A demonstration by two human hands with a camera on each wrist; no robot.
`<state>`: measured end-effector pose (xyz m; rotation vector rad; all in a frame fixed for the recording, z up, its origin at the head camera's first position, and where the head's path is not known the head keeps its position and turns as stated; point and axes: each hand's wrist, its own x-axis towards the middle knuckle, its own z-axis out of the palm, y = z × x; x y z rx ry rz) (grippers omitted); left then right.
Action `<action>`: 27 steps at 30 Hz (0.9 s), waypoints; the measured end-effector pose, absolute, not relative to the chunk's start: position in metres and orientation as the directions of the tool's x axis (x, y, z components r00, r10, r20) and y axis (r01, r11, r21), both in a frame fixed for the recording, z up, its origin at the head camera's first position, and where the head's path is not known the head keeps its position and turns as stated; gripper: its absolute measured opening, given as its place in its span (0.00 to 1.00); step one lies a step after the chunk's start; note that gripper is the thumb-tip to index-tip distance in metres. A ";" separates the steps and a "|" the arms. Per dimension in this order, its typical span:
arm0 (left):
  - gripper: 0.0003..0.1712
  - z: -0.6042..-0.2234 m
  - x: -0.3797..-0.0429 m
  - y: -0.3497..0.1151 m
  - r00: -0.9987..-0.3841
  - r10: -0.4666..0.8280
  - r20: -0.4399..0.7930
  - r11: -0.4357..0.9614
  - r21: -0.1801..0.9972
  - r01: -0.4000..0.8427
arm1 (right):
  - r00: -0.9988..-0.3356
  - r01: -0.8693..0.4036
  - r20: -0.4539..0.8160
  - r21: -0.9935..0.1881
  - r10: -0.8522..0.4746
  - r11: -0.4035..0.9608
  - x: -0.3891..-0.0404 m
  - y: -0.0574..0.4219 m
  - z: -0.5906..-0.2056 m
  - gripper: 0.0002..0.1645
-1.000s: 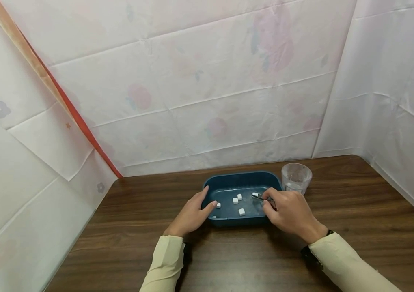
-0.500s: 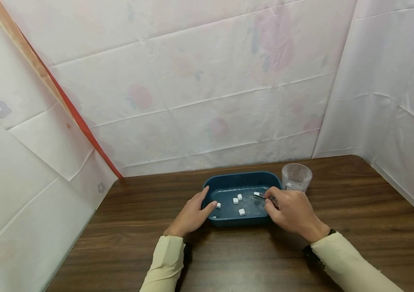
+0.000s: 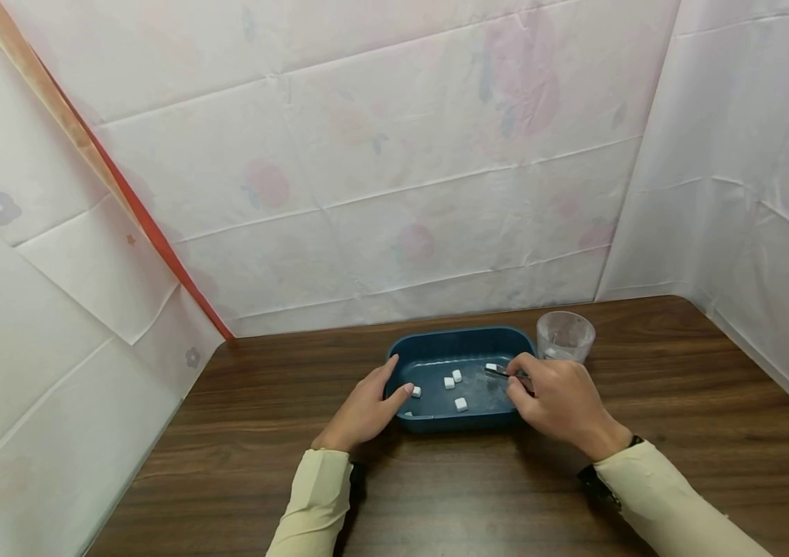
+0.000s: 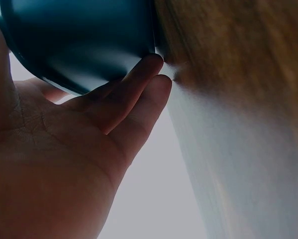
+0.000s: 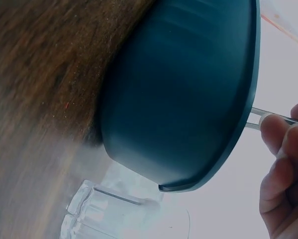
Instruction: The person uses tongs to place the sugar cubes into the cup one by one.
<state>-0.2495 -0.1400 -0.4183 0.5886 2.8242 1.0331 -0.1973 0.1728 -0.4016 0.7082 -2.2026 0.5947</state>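
Note:
A dark blue rectangular tray (image 3: 474, 422) stands on the table with several small white cubes in it. My left hand (image 3: 361, 410) grips its left end, thumb over the rim and fingers against the outer wall, as the left wrist view shows. My right hand (image 3: 565, 402) pinches metal tweezers (image 3: 499, 373) over the tray's right side. At the tweezers' tips is one white cube (image 3: 490, 367); whether it is lifted off the bottom I cannot tell. A pair of white cubes (image 3: 449, 383) lies near the middle, another cube (image 3: 461, 404) nearer the front, one cube (image 3: 416, 392) by my left thumb.
A clear glass (image 3: 565, 336) stands on the wooden table (image 3: 436, 495), just right of the tray and behind my right hand. A pale printed sheet (image 3: 367, 193) hangs along the table's back and sides.
My right hand and the tweezers have shifted slightly right, and the cube at their tips has moved slightly right and back. The left hand and tray have stayed in place.

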 end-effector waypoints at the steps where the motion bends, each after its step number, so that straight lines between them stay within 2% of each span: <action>1: 0.43 -0.418 -0.249 -0.140 -0.924 0.378 0.057 0.700 0.636 0.326 | -0.579 -0.643 0.757 -0.197 -0.302 0.740 -0.197 0.173 -0.401 0.03; 14: 0.43 -0.420 -0.250 -0.140 -0.924 0.379 0.054 0.700 0.636 0.324 | -0.534 -0.655 0.793 -0.168 -0.294 0.737 -0.200 0.179 -0.399 0.06; 27: 0.43 -0.418 -0.251 -0.138 -0.926 0.374 0.059 0.697 0.641 0.322 | -0.540 -0.628 0.793 -0.157 -0.281 0.762 -0.199 0.182 -0.395 0.04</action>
